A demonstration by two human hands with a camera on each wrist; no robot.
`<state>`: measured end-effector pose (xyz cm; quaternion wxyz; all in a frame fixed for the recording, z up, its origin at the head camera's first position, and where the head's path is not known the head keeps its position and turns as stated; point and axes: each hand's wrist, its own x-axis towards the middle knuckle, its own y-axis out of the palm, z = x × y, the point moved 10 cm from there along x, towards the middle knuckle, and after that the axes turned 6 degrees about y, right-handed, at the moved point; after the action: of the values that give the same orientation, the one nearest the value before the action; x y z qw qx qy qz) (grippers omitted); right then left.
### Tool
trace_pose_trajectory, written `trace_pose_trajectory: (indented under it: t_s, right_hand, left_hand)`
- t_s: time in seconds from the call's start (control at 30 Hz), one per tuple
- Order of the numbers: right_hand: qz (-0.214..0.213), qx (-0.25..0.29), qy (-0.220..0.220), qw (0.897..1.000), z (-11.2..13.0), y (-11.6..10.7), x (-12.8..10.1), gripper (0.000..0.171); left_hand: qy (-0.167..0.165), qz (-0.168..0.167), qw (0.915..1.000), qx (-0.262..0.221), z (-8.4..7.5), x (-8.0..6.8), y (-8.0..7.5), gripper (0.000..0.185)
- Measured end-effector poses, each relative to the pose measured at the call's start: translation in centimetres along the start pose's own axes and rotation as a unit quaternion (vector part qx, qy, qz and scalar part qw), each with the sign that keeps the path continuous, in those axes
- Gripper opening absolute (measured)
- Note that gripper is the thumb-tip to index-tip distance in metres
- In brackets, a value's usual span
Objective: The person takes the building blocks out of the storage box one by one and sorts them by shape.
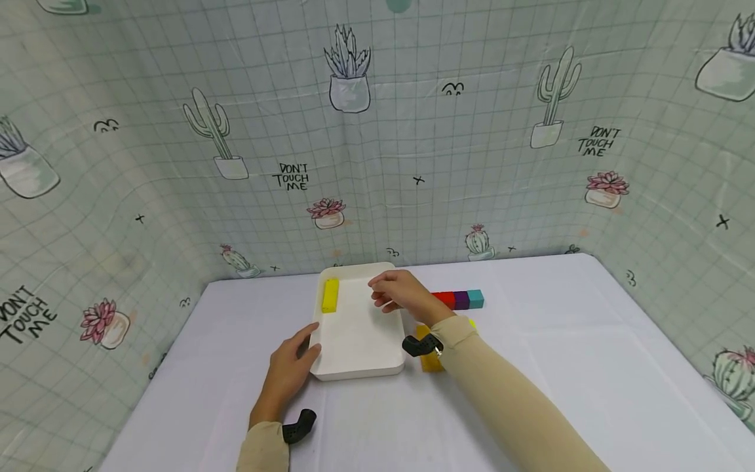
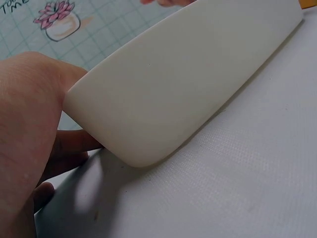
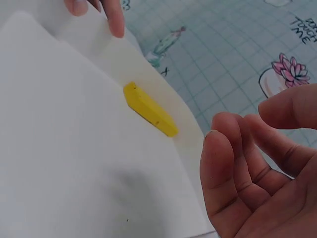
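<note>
A white tray [image 1: 360, 341] stands on the table, a yellow block [image 1: 330, 295] lying inside along its left wall near the far end. My left hand [image 1: 290, 364] holds the tray's left side near the front corner. In the left wrist view, its thumb side meets the rim while other fingers reach along the outer wall. My right hand [image 1: 401, 292] hovers over the tray's right side, fingers loosely bent. Nothing is between those fingers [image 3: 218, 168] in the right wrist view, where the yellow block [image 3: 150, 110] lies beyond them.
Right of the tray, a row of red [image 1: 445, 299], purple [image 1: 461, 300] and teal [image 1: 476, 299] blocks sits partly behind my right hand. An orange-yellow block [image 1: 432, 362] is partly hidden under my right wrist. A patterned cloth [image 1: 377, 151] hangs behind the white table [image 1: 366, 426].
</note>
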<state>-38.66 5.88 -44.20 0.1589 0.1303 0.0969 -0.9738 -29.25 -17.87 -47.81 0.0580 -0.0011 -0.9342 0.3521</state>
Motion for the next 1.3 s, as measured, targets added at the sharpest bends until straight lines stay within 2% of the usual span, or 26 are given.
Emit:
trace_pose_trajectory:
  t_s: [0.3,0.47,0.6,0.87,1.1,1.3]
  right_hand:
    - [0.053,0.003,-0.009,0.999,-0.2,1.9,1.9,0.039]
    - [0.064,0.013,0.004,0.998,-0.7,2.8,2.7,0.039]
    - [0.065,0.000,0.004,0.998,-0.4,3.5,3.2,0.038]
    - [0.043,-0.004,0.016,0.999,-0.4,4.2,4.4,0.038]
    - [0.020,0.002,0.036,0.999,-0.8,4.5,5.1,0.038]
    - [0.008,0.001,0.034,0.999,-1.1,5.1,6.1,0.037]
  left_hand:
    - [0.001,0.002,1.0000,0.008,0.0,0.2,0.0,0.051]
    - [0.002,0.003,1.0000,0.004,-0.1,0.1,0.0,0.050]
    - [0.001,0.003,1.0000,0.001,-0.1,0.1,0.0,0.050]
    - [-0.003,-0.002,1.0000,-0.005,0.0,0.1,0.0,0.050]
    - [0.008,-0.012,0.9999,-0.007,-0.1,0.1,-0.2,0.049]
    - [0.009,-0.018,0.9998,-0.007,0.0,0.1,-0.3,0.048]
